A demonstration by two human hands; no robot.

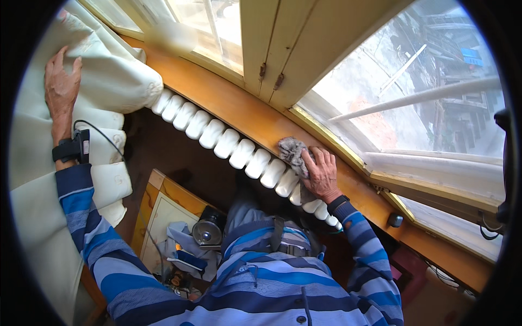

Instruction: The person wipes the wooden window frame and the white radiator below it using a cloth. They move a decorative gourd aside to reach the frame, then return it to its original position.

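A crumpled grey cloth [292, 153] is under the fingers of my right hand [322, 173]. It lies on the orange-brown wooden windowsill [240, 110], at the edge above a white radiator [226, 142] with rounded sections. Far to the left, my left hand [62, 83] rests against a cream curtain [32, 134], its fingers apart. Folds of that curtain cover the left end of the sill and reach the radiator. A black device is strapped to my left wrist, and a dark band is around my right wrist.
Yellowish window frames [326, 45] with hinges rise behind the sill. A small dark object [394, 220] sits on the sill to the right. Below, a small table [157, 212] holds a round glass-fronted lamp-like object [207, 232] and grey fabric [179, 232]. A thin cable [142, 224] hangs from my left wrist.
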